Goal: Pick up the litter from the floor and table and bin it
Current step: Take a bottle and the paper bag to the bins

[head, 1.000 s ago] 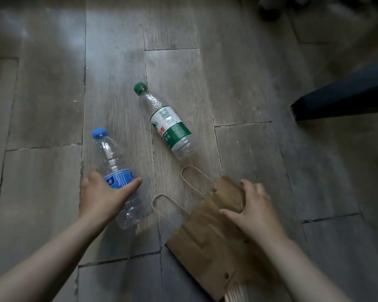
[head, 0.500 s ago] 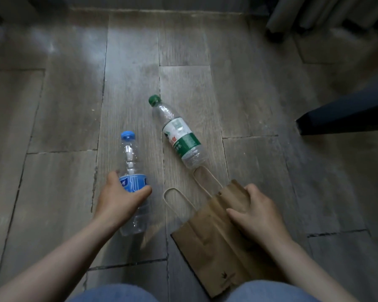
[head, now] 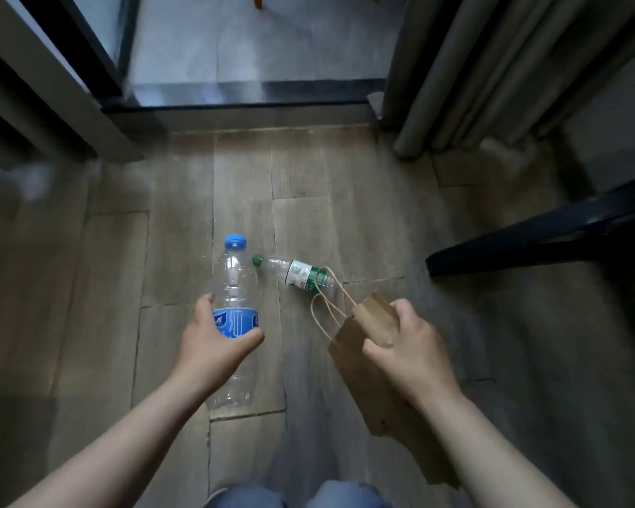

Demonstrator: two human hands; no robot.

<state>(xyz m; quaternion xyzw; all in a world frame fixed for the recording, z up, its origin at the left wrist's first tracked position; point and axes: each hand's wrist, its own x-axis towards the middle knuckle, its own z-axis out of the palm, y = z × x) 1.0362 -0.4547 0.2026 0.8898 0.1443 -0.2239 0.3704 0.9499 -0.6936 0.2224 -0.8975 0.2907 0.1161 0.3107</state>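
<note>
The left hand (head: 213, 342) curls round the blue-capped bottle (head: 234, 306), gripping its label. The right hand (head: 407, 346) clasps the paper bag (head: 367, 361) near its top. A green-capped bottle (head: 297, 275) lies on the floor just beyond the bag's handles.

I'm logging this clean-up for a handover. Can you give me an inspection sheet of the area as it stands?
Surface: wood-look plank floor, dimly lit.
Job's things: blue-capped bottle, clear, looks empty, in hand; green-capped bottle lying on the floor; brown paper bag, in hand.
Clutter: nothing seen.
Grips: left grip holds the blue-capped bottle at its label; right grip holds the paper bag near its mouth.
Cables: nothing seen.
Surroundings: curtain at right, dark furniture edge below it, door threshold ahead; no bin in view.
</note>
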